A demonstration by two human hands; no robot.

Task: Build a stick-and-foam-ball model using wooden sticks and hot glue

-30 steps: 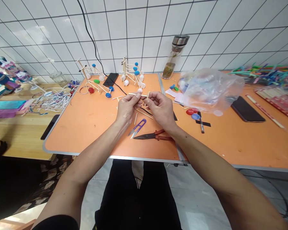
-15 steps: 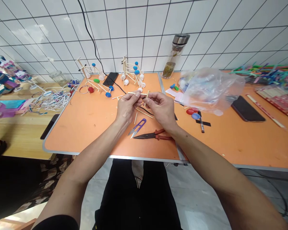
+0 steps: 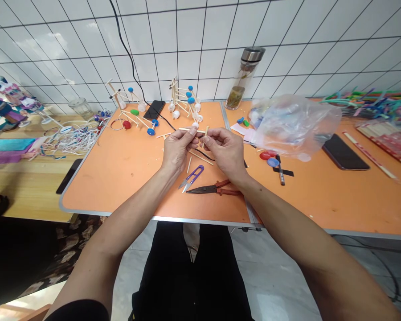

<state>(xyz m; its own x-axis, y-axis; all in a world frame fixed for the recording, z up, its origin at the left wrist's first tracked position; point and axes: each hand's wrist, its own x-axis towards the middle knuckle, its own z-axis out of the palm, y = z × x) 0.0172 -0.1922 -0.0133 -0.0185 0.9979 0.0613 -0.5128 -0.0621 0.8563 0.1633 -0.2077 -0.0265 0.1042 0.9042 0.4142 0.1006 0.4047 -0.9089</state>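
My left hand [image 3: 178, 149] pinches a thin wooden stick [image 3: 184, 129] that lies roughly level above the table. Close beside it, my right hand [image 3: 226, 147] grips a short wooden stick [image 3: 206, 131], which crosses the first near its right end. Fingers hide where the two sticks meet. Below the hands lie purple thread snips [image 3: 196, 174] and long-nose pliers [image 3: 207, 189] with red handles. Several loose sticks [image 3: 189, 165] rest just under my fingers. Two stick models stand behind: one with red, green and blue caps [image 3: 127, 125], another with blue and white caps [image 3: 190, 100].
A clear plastic bag [image 3: 287, 125] sits right of my hands, near a glass tea bottle [image 3: 242, 80]. Phones [image 3: 345, 152], a marker [image 3: 280, 171] and red and blue caps [image 3: 272, 162] lie on the orange table [image 3: 120, 178]. Tangled white cords [image 3: 76, 140] cover the left side.
Both hands hold nearly the same pose, with only a slight shift of the right fingers on the short stick. Everything on the table stays in place.
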